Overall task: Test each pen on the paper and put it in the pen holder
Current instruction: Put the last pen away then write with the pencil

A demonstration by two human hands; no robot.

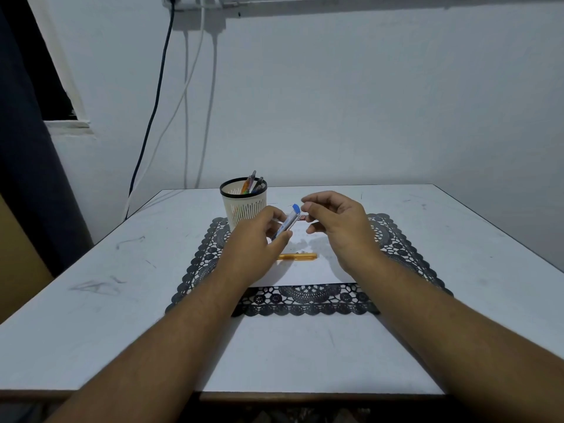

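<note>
White table (pixel 91 300) w/ dark lace mat (pixel 305 303) at centre, white paper (pixel 308 271) on the mat. Cream pen holder (pixel 244 206) at far left corner of mat, several pens (pixel 253 184) upright in it. Left hand (pixel 259 239) clamped on clear pen w/ blue cap (pixel 288 222), held above paper, cap end tilted up-right. Right hand (pixel 335 224) just beside the cap, fingers loosely curled; whether they touch it, can't tell. Orange pen (pixel 297 256) lies flat on paper, nearer than the hands.

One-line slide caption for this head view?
Left hand holds a blue-capped pen over the paper; right hand at its cap.
</note>
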